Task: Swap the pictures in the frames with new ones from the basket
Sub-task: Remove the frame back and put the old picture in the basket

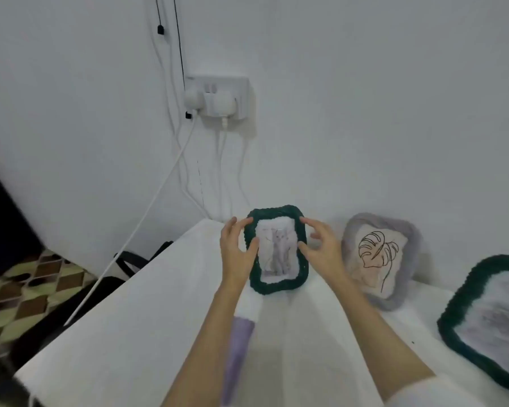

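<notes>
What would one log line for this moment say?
left hand: holds green frame | right hand: holds same | cat picture: inside

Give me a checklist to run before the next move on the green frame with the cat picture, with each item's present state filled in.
1. Left hand on the green frame: ok, its fingers hold the left edge, thumb on the front.
2. Right hand on the frame: cannot tell, its fingertips are at the right edge, contact unclear.
3. Cat picture seated in the opening: ok, it fills the opening, no corner sticking out.
4. Frame standing by itself on the white table: cannot tell, both hands are at it.
5. Room around it: ok, the grey frame with the leaf drawing stands apart to the right.
6. Basket of new pictures: cannot tell, none in view.
</notes>
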Motion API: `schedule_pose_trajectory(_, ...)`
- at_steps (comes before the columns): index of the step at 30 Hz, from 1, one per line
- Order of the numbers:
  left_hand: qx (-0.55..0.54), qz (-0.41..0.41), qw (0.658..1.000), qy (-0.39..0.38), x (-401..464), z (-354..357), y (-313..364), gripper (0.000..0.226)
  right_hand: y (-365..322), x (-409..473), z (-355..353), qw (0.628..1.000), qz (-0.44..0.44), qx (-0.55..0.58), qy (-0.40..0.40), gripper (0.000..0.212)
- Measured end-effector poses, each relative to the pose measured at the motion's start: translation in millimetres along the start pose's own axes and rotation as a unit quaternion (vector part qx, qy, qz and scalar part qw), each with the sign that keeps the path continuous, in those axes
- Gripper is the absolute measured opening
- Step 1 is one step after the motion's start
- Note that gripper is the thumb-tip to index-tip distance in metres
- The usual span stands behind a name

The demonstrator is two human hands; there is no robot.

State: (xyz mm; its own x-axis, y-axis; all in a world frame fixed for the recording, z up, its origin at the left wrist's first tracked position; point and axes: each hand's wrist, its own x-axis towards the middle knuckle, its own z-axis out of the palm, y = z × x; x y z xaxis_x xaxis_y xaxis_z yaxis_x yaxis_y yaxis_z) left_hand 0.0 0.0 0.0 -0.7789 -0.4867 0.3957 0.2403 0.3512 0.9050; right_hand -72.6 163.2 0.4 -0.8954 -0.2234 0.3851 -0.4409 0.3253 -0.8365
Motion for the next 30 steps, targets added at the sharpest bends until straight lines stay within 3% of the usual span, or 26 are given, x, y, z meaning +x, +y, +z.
schedule_pose_trajectory(7,-0.061,-0.075,0.993,-0.070,-13.4,-3.0,-26.3,0.074,18.5,-17.1,14.8,0.997,0.053,0.027,-0.041,0.079)
schedule_pose_trajectory(12,-0.063,-0.065,0.992,-0.087,-15.6,-8.6,-22.7,0.081,16.5,-19.7,12.7,0.997,0.048,0.043,-0.031,0.088)
schedule_pose_trajectory(17,-0.139,-0.060,0.979,-0.133,-24.3,-19.0,0.3,0.079,8.3,-35.4,-18.2,0.996,0.048,0.055,-0.042,0.091)
schedule_pose_trajectory(20,-0.158,-0.050,0.975,-0.145,-38.1,-16.4,16.3,0.066,0.3,-50.1,-44.3,0.997,0.048,0.034,-0.040,0.077)
schedule_pose_trajectory(22,-0.150,-0.043,0.978,-0.135,-49.3,-8.7,24.4,0.053,-8.7,-54.5,-61.0,0.998,0.032,-0.048,0.016,0.056)
schedule_pose_trajectory(24,-0.142,-0.035,0.979,-0.139,-61.7,2.7,30.4,0.046,-25.1,-56.7,-75.9,0.997,0.006,-0.057,0.057,0.040)
schedule_pose_trajectory(27,-0.131,-0.007,0.978,-0.164,-79.2,21.3,37.7,0.044,-54.1,-56.3,-90.9,0.999,0.018,-0.023,0.039,0.035)
schedule_pose_trajectory(30,-0.120,0.022,0.969,-0.215,-94.0,34.0,43.7,0.051,-69.5,-61.1,-100.7,0.992,0.053,-0.107,0.028,0.043)
